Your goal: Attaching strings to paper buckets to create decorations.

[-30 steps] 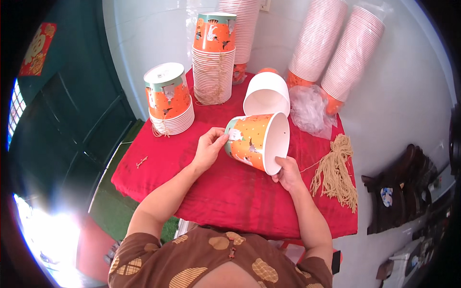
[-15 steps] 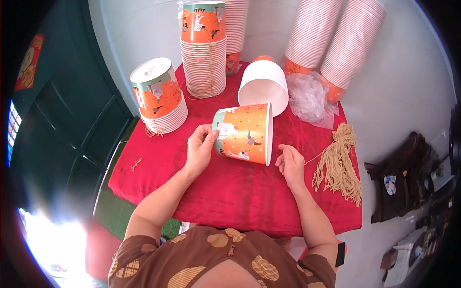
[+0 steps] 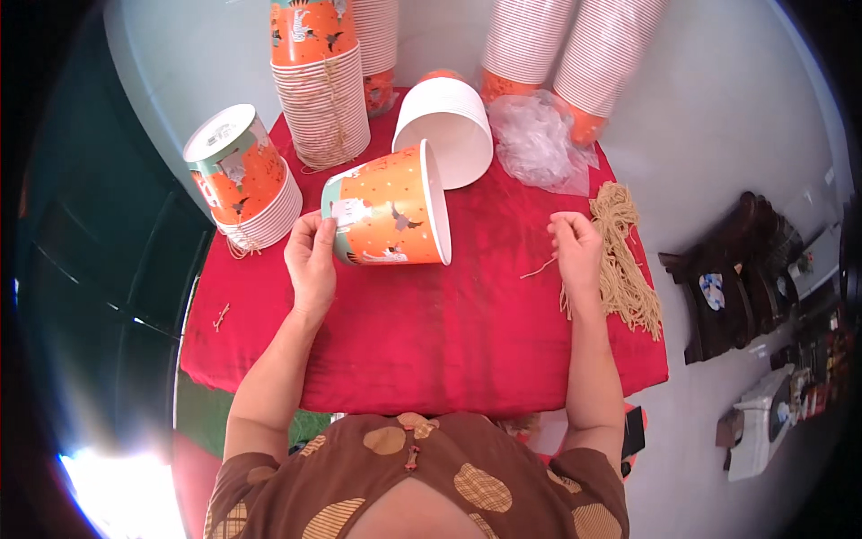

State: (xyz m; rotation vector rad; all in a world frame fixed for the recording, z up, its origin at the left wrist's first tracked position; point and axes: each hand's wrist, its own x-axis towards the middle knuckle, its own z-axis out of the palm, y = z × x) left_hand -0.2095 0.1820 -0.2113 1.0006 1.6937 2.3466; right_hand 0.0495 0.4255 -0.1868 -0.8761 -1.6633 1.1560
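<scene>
My left hand [image 3: 312, 265] grips an orange paper bucket [image 3: 386, 211] by its green bottom end. The bucket lies tilted on its side above the table, white rim facing right. My right hand [image 3: 579, 247] is closed, fingers pinched, beside a bundle of tan twine [image 3: 628, 274]. A thin strand of twine [image 3: 537, 269] pokes out to the left from under its fingers. Just behind the held bucket, white nested buckets [image 3: 446, 130] lie with their opening toward me.
A short upside-down stack of buckets [image 3: 242, 180] stands at the left, a taller twine-tied stack [image 3: 321, 103] behind it. Tall sleeves of nested buckets [image 3: 611, 63] and crumpled clear plastic [image 3: 543, 144] are at the back right. Red cloth [image 3: 431, 350] covers the table.
My right hand has moved away from the bucket's rim to the twine bundle and its fingers have closed. The left hand still holds the bucket. The whole view has shifted.
</scene>
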